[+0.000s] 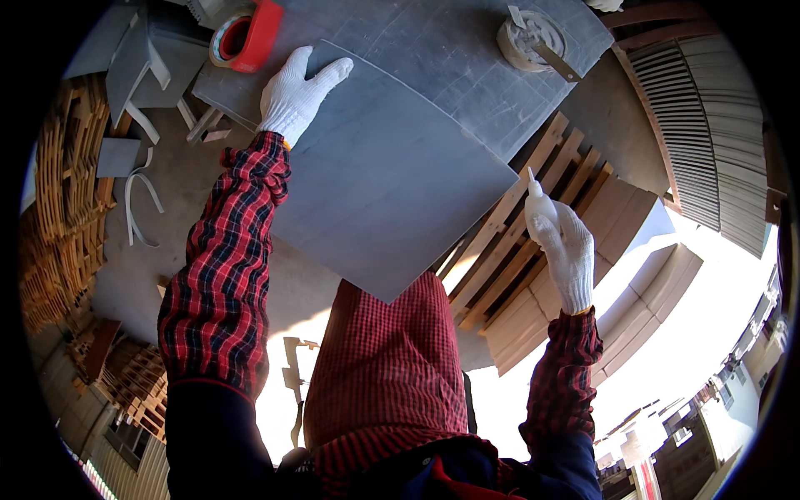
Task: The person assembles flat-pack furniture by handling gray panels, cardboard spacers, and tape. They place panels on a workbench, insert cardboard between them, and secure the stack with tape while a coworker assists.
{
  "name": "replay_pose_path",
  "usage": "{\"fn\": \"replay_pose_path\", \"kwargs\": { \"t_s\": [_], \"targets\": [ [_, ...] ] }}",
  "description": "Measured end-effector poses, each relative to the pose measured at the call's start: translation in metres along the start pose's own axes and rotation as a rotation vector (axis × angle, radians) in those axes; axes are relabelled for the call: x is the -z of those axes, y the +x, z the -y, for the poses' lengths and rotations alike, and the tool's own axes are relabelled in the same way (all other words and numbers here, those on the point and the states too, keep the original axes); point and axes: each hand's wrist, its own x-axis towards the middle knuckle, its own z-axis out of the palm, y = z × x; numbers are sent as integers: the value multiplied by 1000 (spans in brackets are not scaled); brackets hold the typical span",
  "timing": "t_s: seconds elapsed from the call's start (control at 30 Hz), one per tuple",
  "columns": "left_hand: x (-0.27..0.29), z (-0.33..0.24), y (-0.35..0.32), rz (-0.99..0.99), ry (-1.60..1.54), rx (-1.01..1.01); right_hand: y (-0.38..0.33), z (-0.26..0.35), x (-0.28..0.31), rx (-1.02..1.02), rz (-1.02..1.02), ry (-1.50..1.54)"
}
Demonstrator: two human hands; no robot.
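A grey flat board [392, 175] lies across a larger grey work surface [467, 58] and overhangs its near edge above my lap. My left hand [296, 92], in a white knit glove, rests flat on the board's far left corner with fingers spread. My right hand [562, 250], also gloved, is closed around a small white bottle with a pointed nozzle [533, 196], held off the board's right edge, nozzle pointing up. Both sleeves are red plaid.
A red tape roll [250, 35] sits at the surface's far left and a pale tape roll [529, 37] at the far right. Wooden slats and a pallet [533, 242] lie on the right, stacked pallets [67, 208] on the left, grey offcuts and white strips [137, 167] on the floor.
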Motion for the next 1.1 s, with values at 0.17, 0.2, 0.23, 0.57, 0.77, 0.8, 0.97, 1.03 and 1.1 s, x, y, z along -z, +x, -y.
{"fn": "replay_pose_path", "kwargs": {
  "t_s": [0.17, 0.2, 0.23, 0.57, 0.77, 0.8, 0.97, 1.03, 1.1],
  "targets": [
    [0, 1, 3, -12, 32, -10, 13, -3, 0, 110, 30, -12],
    [2, 3, 3, 36, 13, 8, 15, -2, -1, 104, 37, -9],
    [8, -8, 0, 88, -8, 24, 17, -2, 0, 95, 42, -9],
    [0, -1, 2, -3, 19, 15, 28, 7, 3, 120, 86, -44],
    [1, -2, 2, 11, 35, 19, 30, 2, 3, 132, 96, -73],
    [2, -2, 2, 20, 31, 21, 30, 2, 2, 121, 98, -67],
    [4, -8, 0, 34, 42, 32, 31, 0, 1, 79, 119, -80],
    [2, -5, 3, 34, 52, 25, 31, -4, 0, 112, 106, -79],
    [4, -3, 4, 60, 45, 28, 32, -4, 0, 121, 107, -76]
  ]
}}
